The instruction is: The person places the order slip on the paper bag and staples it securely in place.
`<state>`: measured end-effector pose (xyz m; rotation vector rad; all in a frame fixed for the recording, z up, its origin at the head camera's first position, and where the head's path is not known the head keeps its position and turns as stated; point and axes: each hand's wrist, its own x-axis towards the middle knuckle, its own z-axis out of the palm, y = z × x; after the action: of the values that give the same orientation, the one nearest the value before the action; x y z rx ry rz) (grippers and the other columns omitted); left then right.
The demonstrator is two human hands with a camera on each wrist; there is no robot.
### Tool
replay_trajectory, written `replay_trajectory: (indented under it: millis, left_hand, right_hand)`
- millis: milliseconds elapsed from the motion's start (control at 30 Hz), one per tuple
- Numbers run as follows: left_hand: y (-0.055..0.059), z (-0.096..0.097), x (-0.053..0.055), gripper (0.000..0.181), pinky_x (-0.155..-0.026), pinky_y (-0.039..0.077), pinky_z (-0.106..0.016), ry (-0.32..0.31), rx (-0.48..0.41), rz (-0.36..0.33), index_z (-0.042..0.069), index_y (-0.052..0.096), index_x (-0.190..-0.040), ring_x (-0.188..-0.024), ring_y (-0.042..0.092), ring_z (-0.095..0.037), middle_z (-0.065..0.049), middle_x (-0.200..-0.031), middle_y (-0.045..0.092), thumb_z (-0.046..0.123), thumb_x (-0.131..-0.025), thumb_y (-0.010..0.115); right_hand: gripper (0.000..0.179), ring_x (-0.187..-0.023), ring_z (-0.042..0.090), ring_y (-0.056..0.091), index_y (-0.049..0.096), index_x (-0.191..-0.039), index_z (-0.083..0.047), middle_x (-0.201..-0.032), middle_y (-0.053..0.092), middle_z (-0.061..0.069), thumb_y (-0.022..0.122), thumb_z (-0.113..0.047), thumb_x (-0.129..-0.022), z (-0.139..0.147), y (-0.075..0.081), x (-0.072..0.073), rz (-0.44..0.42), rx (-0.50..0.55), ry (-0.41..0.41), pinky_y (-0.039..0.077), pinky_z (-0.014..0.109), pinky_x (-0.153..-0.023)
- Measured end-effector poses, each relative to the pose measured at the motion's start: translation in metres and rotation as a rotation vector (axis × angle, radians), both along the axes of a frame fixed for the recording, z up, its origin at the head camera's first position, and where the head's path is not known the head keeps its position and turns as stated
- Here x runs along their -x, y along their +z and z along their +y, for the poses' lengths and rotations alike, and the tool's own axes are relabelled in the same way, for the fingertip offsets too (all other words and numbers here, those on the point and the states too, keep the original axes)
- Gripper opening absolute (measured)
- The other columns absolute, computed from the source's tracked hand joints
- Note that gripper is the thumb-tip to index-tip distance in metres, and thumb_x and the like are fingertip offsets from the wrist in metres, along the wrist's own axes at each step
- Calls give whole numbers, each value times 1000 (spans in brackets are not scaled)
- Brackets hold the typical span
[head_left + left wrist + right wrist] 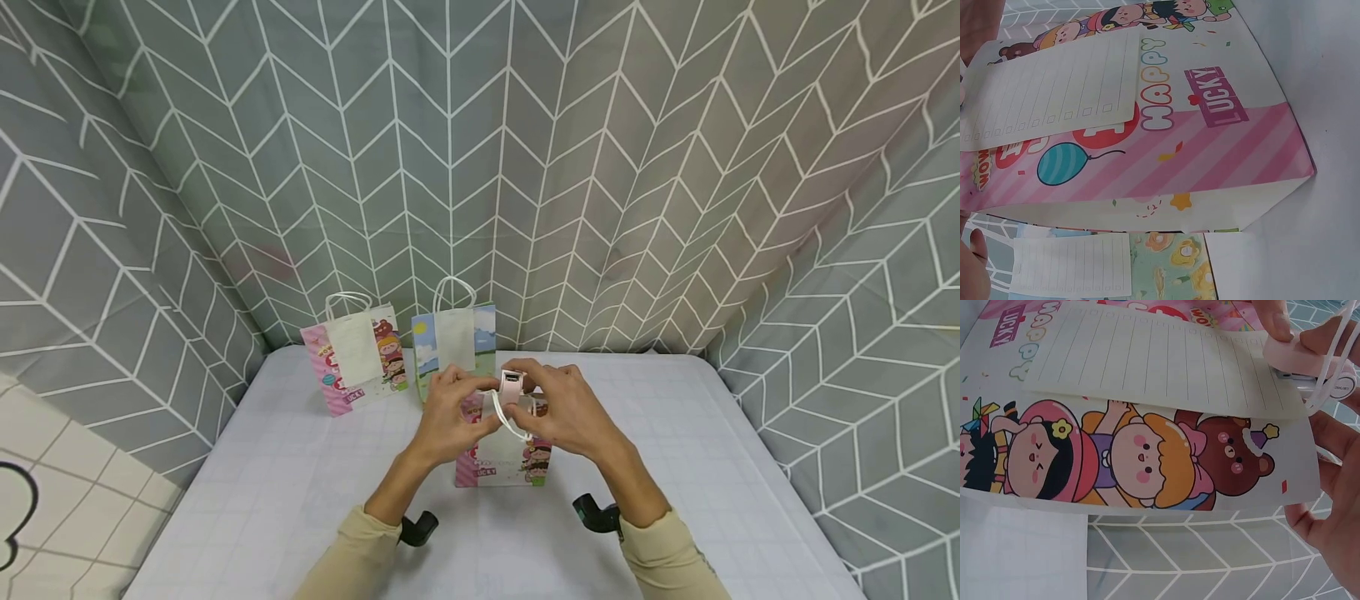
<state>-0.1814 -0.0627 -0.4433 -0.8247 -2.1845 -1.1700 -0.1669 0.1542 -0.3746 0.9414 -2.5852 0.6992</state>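
Note:
A pink and white paper gift bag (487, 475) with cartoon figures stands upright on the table in front of me. A cream lined note sheet (1166, 359) lies against its front, at the top edge. My right hand (572, 410) holds a small pink stapler (512, 387) between thumb and fingers at the bag's top rim, over the sheet. With thumb and forefinger, my left hand (448, 415) pinches the bag's top on the other side, beside the stapler. White rope handles (506, 421) hang by the stapler. In the left wrist view, only parts of the hand show at the edge.
Behind stand another pink gift bag (341, 400) at left and a blue and green gift bag (483, 325), each with a lined sheet on its front. The white table (300, 500) meets a grey patterned curtain (585, 208) at the back and sides.

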Motion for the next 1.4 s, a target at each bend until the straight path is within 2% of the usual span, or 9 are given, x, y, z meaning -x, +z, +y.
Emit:
replay_trajectory:
  millis: [167, 233, 433, 600, 867, 1167, 1400]
  left_hand:
    - [0, 0, 0, 43, -88, 28, -42, -3, 1, 7, 18, 74, -115, -90, 45, -10, 11, -94, 70, 42, -80, 84]
    - [0, 0, 0, 43, -88, 28, -42, -3, 4, 4, 18, 74, -114, -89, 45, -9, 11, -96, 70, 42, -80, 83]
    - [1, 1, -1, 42, -88, 28, -41, 1, 13, -22, 18, 74, -114, -88, 43, -9, 11, -95, 70, 39, -79, 84]
    - [2, 1, -1, 40, -87, 28, -40, 6, 17, -24, 19, 75, -113, -87, 42, -10, 11, -94, 69, 38, -79, 84]
    - [3, 2, -2, 39, -86, 27, -39, 10, 35, -3, 21, 75, -112, -85, 40, -10, 11, -101, 73, 39, -79, 84]
    - [2, 2, 0, 37, -83, 27, -40, 7, 50, 77, 21, 76, -111, -85, 43, -12, 7, -108, 75, 38, -79, 84]
    - [1, 2, 1, 38, -83, 27, -39, 12, 50, 78, 21, 76, -111, -86, 43, -12, 7, -108, 76, 39, -79, 83]
  right_hand:
    - [50, -86, 11, 62, 60, -134, -24, -90, 71, -8, 71, -40, -89, 2, -1, 0, 11, -13, 4, 40, 43, -85]
    - [49, -88, 13, 59, 61, -134, -23, -93, 72, -9, 72, -38, -88, 2, -1, 0, -6, -8, 11, 39, 42, -83]
    - [49, -86, 10, 48, 61, -135, -19, -99, 70, -7, 73, -36, -90, 3, -3, -1, -39, 15, 37, 34, 38, -81]
    - [49, -80, 8, 42, 61, -135, -17, -92, 66, -10, 73, -34, -91, 4, -7, -1, -14, 45, 63, 32, 36, -78]
    - [47, -84, 7, 47, 60, -136, -18, -113, 69, -10, 70, -34, -93, 4, -15, 2, 14, 82, 94, 38, 41, -86]
    - [46, -92, 8, 53, 60, -135, -17, -116, 69, -8, 71, -31, -92, 5, -17, 2, 35, 94, 113, 40, 43, -88]
    - [48, -93, 9, 55, 60, -135, -14, -117, 69, -6, 72, -30, -91, 5, -17, 2, 45, 96, 115, 41, 42, -86]
